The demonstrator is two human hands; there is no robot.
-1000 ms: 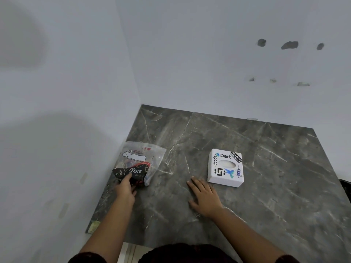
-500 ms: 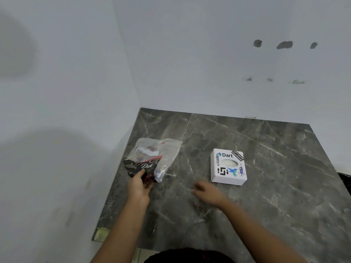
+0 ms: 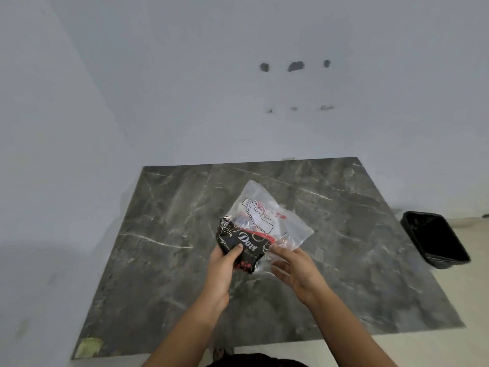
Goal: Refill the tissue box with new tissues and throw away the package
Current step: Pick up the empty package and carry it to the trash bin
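The tissue package (image 3: 260, 229) is a clear plastic bag with a black "Dove" printed end, held up above the middle of the dark marble table (image 3: 164, 250). My left hand (image 3: 225, 263) grips its black end, thumb on the print. My right hand (image 3: 293, 268) is beside the bag on the right, fingers spread and touching the clear plastic near its lower edge. The white tissue box is not visible; the raised package and my hands cover the spot where it stood.
A black bin (image 3: 434, 238) lined with a black bag stands on the floor off the table's right edge. White walls close the table's left and far sides. A small yellowish scrap (image 3: 88, 345) lies at the near left corner.
My left hand lifted the package from the table's left side and carried it to the middle. My right hand rose off the table and came to the bag. The view swung right, bringing the bin in.
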